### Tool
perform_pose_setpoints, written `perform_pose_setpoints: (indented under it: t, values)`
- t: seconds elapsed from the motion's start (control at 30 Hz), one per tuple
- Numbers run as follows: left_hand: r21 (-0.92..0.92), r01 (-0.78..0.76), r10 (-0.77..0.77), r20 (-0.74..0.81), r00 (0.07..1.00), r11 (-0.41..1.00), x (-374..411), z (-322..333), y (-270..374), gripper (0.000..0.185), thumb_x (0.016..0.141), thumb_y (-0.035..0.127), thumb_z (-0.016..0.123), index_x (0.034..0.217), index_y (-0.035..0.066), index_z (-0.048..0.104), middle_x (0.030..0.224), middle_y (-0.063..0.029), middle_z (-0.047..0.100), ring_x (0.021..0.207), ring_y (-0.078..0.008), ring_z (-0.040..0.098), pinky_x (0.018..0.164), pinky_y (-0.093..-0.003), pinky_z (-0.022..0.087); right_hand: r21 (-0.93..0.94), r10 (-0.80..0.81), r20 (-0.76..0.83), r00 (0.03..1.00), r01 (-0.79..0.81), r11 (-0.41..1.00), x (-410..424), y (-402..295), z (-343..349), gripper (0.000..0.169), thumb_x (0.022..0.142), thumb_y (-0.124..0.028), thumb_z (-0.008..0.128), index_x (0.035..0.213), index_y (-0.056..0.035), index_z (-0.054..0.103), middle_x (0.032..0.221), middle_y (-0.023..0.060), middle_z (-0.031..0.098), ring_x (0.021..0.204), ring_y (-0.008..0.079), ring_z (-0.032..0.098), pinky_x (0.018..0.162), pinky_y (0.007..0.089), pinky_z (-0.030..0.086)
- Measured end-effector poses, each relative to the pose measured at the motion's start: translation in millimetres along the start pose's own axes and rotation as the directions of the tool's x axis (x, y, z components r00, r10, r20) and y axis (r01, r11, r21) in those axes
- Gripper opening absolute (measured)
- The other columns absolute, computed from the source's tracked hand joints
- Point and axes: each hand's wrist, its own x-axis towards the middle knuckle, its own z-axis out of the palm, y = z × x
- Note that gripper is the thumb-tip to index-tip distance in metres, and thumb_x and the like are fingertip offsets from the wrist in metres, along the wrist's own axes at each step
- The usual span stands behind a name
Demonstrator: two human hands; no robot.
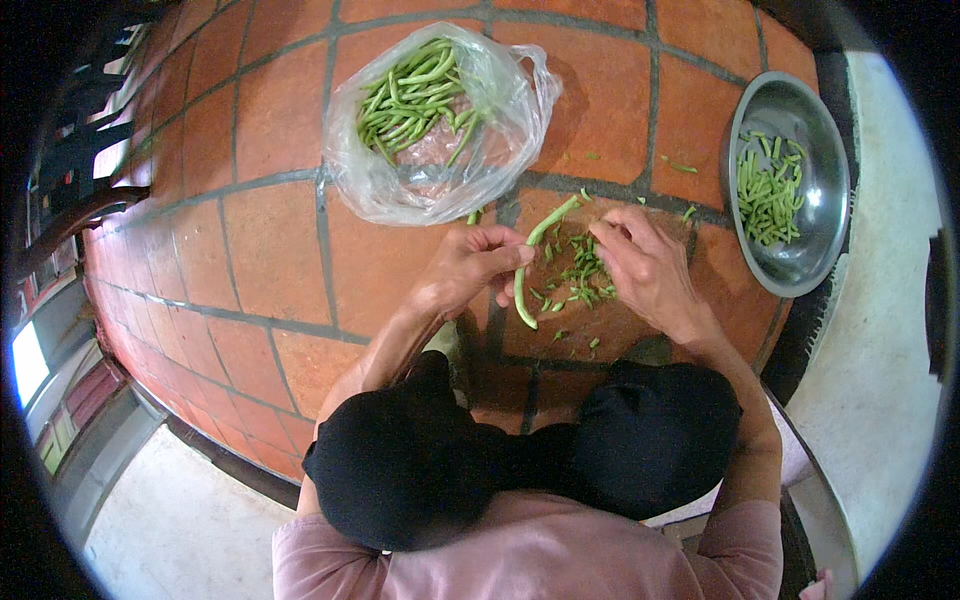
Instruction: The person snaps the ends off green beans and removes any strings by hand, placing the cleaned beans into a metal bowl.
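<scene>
My left hand [487, 262] pinches a long, curved green bean [522, 285] between thumb and fingers, above the tiled floor. To its right, my right hand [641, 259] is apart from the bean, its fingers curled; whether anything small sits between the fingertips cannot be told. Below and between the hands, trimmed green bean ends [581, 277] lie scattered on a tile. Ahead and to the left, whole green beans [420, 90] fill part of a translucent plastic bag [510, 165]. At the right stands a metal bowl [817, 259] holding cut bean pieces [769, 199].
Terracotta floor tiles [270, 247] spread around my knees. A few loose green bits [679, 166] lie between the bag and the bowl. Dark wooden furniture [82, 217] stands at the far left. A pale wall or floor surface [892, 187] runs beyond the bowl.
</scene>
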Motion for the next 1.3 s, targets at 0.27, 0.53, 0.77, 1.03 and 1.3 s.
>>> perform_pose_setpoints:
  t: [0.27, 0.53, 0.77, 1.03, 1.3]
  values:
    - [0.046, 0.004, -0.003, -0.005, 1.0, 0.999, -3.9, 8.6, 5.6, 0.012, 0.085, 0.012, 0.064, 0.085, 0.0, 0.062, 0.062, -0.0005, 0.055, 0.049, -0.0085, 0.051, 0.044, -0.0226, 0.041, -0.108, -0.286, 0.061, 0.956, 0.291, 0.951, 34.4, -14.7, 14.0, 0.032, 0.071, 0.0, 0.057, 0.103, -0.0016, 0.053, 0.084, 0.0113, 0.05, 0.08, 0.0312, 0.057, 0.07, 0.0416, 0.048]
    - [-0.142, -0.031, 0.024, -0.05, 0.998, 0.989, 3.0, 12.5, 1.8, 0.012, 0.084, 0.011, 0.066, 0.084, 0.0, 0.06, 0.065, -0.0027, 0.058, 0.051, -0.0101, 0.053, 0.044, -0.023, 0.043, 0.071, -0.008, -0.113, 0.994, 0.016, 0.997, 25.9, -21.3, 41.8, 0.024, 0.079, 0.0, 0.057, 0.102, 0.0004, 0.053, 0.08, 0.0163, 0.057, 0.069, 0.0341, 0.06, 0.054, 0.0389, 0.049]
    - [-0.187, -0.069, 0.049, -0.114, 0.992, 0.98, 2.4, 19.2, 2.8, 0.011, 0.083, 0.009, 0.066, 0.082, 0.001, 0.059, 0.062, -0.0038, 0.058, 0.051, -0.0104, 0.055, 0.045, -0.0224, 0.045, 0.787, 0.539, 0.293, 0.79, -0.519, 0.334, 30.1, -9.1, 41.0, 0.011, 0.088, -0.008, 0.053, 0.097, -0.0017, 0.054, 0.077, 0.0056, 0.058, 0.065, 0.0153, 0.059, 0.053, 0.0277, 0.045]
    - [-0.272, -0.159, 0.085, -0.262, 0.961, 0.949, 9.6, 1.9, -9.0, 0.013, 0.084, 0.013, 0.066, 0.079, 0.003, 0.059, 0.062, -0.0022, 0.057, 0.049, -0.0096, 0.053, 0.041, -0.0216, 0.042, 0.368, -0.023, 0.139, 0.99, -0.03, 0.929, 16.2, -28.3, 44.5, 0.022, 0.084, -0.023, 0.062, 0.083, -0.0036, 0.053, 0.074, 0.0076, 0.053, 0.064, 0.0243, 0.057, 0.054, 0.0354, 0.046]
    - [-0.236, 0.077, -0.094, -0.062, 0.994, 0.969, 8.0, 4.1, -10.0, 0.016, 0.085, 0.018, 0.066, 0.078, 0.003, 0.063, 0.059, -0.0004, 0.057, 0.043, -0.0074, 0.049, 0.038, -0.0215, 0.038, 0.423, -0.425, 0.102, 0.9, 0.347, 0.837, 15.5, -36.6, 46.8, 0.012, 0.082, -0.014, 0.062, 0.081, -0.0037, 0.055, 0.076, 0.0106, 0.051, 0.07, 0.0288, 0.058, 0.055, 0.0376, 0.047]
